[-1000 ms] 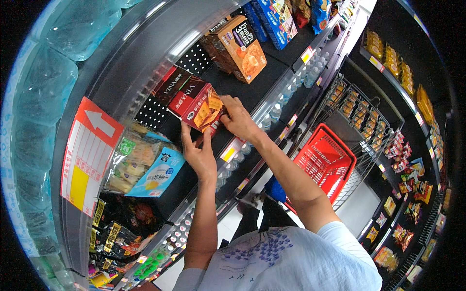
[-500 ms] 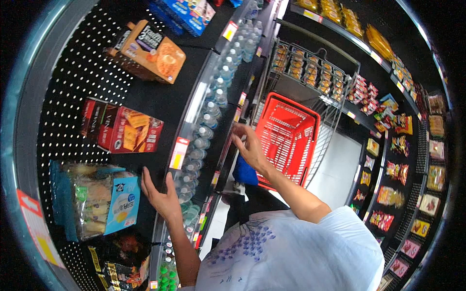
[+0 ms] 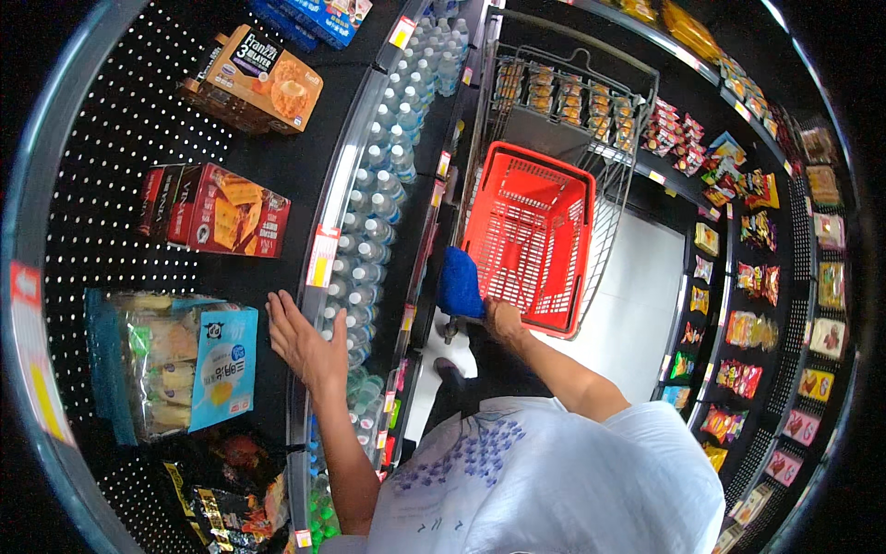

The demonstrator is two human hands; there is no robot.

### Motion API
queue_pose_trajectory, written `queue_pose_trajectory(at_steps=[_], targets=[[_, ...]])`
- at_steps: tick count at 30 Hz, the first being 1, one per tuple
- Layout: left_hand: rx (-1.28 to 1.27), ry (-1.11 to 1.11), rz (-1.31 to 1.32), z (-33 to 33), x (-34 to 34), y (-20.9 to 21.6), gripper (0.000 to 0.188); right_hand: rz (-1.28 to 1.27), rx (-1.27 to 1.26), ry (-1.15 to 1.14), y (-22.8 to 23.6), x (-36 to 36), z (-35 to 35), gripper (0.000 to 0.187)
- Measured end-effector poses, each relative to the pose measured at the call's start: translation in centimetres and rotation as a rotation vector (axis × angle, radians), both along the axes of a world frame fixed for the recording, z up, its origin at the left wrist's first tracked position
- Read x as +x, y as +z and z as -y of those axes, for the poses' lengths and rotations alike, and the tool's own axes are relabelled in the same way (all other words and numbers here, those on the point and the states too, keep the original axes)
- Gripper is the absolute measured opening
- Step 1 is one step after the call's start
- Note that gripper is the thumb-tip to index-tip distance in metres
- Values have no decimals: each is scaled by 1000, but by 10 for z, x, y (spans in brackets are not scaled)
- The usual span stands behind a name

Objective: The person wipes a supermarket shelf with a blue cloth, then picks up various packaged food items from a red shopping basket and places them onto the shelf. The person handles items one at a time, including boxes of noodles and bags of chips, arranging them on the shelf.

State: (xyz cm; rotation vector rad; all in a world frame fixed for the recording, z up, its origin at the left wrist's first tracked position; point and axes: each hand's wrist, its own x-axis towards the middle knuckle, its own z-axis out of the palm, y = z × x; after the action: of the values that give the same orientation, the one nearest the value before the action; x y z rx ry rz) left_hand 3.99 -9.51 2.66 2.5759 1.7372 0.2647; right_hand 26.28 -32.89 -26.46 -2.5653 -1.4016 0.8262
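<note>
My left hand (image 3: 300, 340) hangs flat and spread over the front edge of the black shelf (image 3: 277, 166), fingers wide, gripping nothing; it sits just beside the clear bag of snacks with the blue label (image 3: 175, 365) and below the red box of biscuits (image 3: 217, 210), which lies on its side with its face up so the picture shows to a shopper. My right hand (image 3: 503, 321) is low at the near end of the red shopping basket (image 3: 535, 235), by the blue handle (image 3: 459, 282); whether the grip is closed round that handle I cannot tell, since the fingers are hidden behind it; the basket rides in a wire cart (image 3: 563, 111), which leaves both arms free. An orange box (image 3: 254, 81) stands further up the same shelf, apart from the red one; rows of water bottles (image 3: 374, 212) fill the lower shelf below the price tags, caps up, packed tight so they stay upright.
</note>
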Motion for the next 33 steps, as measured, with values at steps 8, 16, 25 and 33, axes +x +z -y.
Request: queue_pose_trajectory(at_steps=[8,16,25,33], targets=[[67,-78,7,-4,-5,-10,90,128,-2,-148,-28,14,-1,25],[160,-102,24,-4,-12,-16,87,166,-92,-132,-1,12,24,21],[190,-104,-9,0,-10,-16,87,241,-168,-106,13,10,93,20],[196,-91,-98,-2,-11,-24,86,190,-212,-56,18,16,174,18]])
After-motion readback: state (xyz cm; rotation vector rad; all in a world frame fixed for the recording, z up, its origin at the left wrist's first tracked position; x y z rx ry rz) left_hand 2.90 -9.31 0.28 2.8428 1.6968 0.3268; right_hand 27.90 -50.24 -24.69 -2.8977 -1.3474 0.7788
